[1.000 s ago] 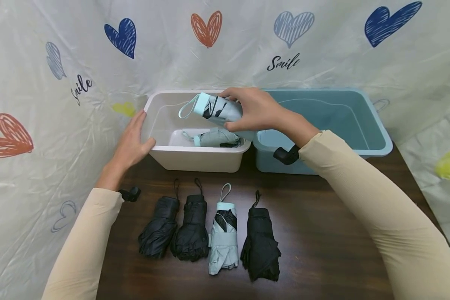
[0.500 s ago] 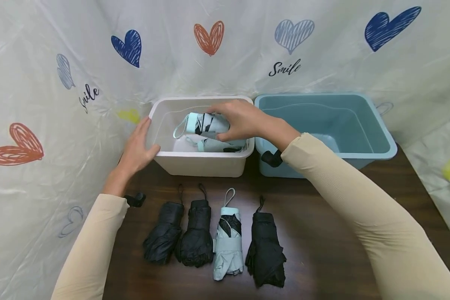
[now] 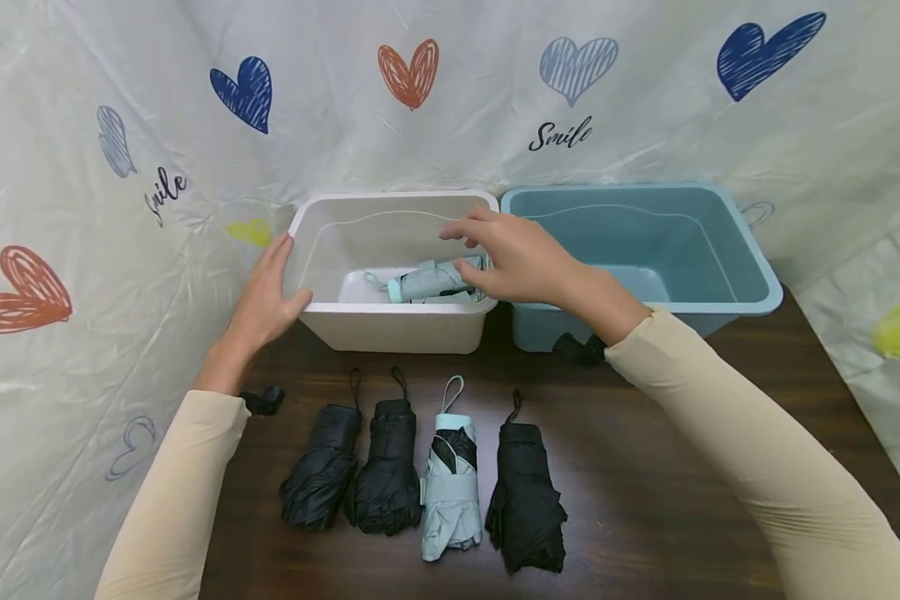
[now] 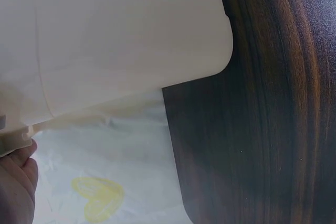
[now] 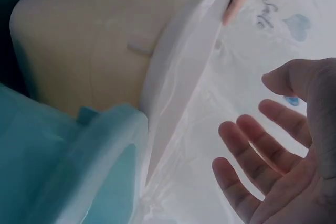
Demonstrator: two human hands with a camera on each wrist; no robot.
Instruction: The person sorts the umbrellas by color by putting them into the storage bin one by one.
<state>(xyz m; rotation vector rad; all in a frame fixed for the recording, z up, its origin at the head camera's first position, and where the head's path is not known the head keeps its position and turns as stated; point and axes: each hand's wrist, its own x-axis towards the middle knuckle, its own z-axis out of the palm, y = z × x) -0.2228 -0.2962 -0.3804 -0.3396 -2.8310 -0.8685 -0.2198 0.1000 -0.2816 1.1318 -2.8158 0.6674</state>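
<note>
Can't really tell if it's a home or a studio, but it's a closed-in little corner, with crinkly white sheeting [image 3: 330, 125] printed with hearts [image 3: 247, 96] and "Smile" lettering [image 3: 561, 134] around three sides of a dark wood-grain bench [image 3: 645, 500].

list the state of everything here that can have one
White bin, upright, open-topped
Blue bin, upright, open-topped
Upper umbrella in white bin, folded
Lower umbrella, mostly hidden
Pale umbrella on table, folded
Leftmost black umbrella, folded
Middle black umbrella, folded
Rightmost black umbrella, folded
Left hand, touching white bin's rim
Right hand, fingers apart, holding nothing
</note>
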